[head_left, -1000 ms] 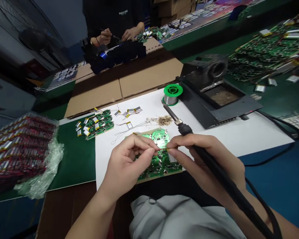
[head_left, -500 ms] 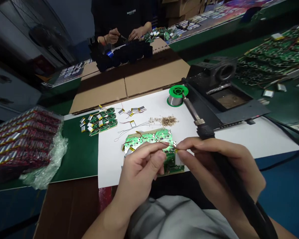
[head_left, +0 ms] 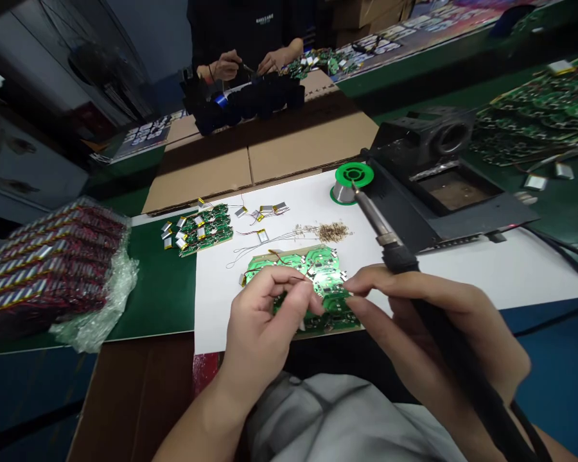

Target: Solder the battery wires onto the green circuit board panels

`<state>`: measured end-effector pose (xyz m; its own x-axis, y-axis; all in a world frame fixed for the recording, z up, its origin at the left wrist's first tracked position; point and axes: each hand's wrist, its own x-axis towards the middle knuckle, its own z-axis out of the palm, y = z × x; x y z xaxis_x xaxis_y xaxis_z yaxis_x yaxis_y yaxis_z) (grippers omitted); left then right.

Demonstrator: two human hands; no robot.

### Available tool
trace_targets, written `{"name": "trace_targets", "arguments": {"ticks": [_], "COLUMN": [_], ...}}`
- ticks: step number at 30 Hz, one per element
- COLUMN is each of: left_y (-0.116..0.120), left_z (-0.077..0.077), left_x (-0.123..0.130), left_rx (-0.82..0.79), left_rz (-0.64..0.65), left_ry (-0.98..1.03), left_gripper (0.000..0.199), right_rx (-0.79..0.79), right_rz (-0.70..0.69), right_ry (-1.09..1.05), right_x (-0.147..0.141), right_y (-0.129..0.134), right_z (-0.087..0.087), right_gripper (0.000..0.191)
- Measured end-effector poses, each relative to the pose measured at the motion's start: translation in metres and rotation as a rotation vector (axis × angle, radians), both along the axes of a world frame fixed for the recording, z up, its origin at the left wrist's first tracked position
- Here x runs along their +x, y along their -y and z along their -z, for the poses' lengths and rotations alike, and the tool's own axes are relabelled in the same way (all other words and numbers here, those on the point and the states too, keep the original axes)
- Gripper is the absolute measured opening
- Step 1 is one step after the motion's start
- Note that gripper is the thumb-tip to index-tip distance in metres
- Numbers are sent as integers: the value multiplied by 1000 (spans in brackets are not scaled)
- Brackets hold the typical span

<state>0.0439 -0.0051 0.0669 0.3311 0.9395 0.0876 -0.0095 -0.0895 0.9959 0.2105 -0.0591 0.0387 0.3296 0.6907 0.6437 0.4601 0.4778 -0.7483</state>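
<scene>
My left hand (head_left: 264,321) pinches a thin dark wire over the left part of a green circuit board panel (head_left: 327,263) on white paper. My right hand (head_left: 443,327) holds a black soldering iron (head_left: 397,256), its metal tip pointing up and left near a green solder spool (head_left: 354,174). The thumb and forefinger of my right hand are slightly apart beside the panel's right edge. A silver battery cell (head_left: 262,236) with wires lies behind the panel. Brown crumbs (head_left: 333,231) are heaped near it.
A smaller board panel with battery cells (head_left: 205,231) lies left, beyond it bubble-wrapped stacked batteries (head_left: 52,263). A black soldering station (head_left: 438,186) stands right, near piled green boards (head_left: 549,102). Across the cardboard (head_left: 308,147), a person's hands (head_left: 228,66) hold a tool.
My hands have moved apart. The battery cell that hung by my right fingertips is no longer there, and my left hand has shifted left with the wire. The whole view has shifted slightly.
</scene>
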Motion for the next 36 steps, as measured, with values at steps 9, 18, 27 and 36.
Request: {"name": "trace_targets", "arguments": {"ticks": [9,18,27,36], "left_y": [-3,-4,-6,-8], "left_z": [-5,-8,-3,2], "left_x": [-6,-11,-7,1], "left_rx": [592,711,263,31], "left_rz": [21,99,106,31], "left_ry": [-565,-705,-388,-200], "left_gripper": [11,21,13,9], "right_rx": [-59,-125,-204,-214], "right_rz": [-62,-132,-180,-205], "right_ry": [55,121,-166,-174], "right_x": [-8,-8,0,5], "right_y": [-11,-10,-11,-16], "right_z": [-7,-1,-2,0], "right_gripper": [38,31,28,24]}}
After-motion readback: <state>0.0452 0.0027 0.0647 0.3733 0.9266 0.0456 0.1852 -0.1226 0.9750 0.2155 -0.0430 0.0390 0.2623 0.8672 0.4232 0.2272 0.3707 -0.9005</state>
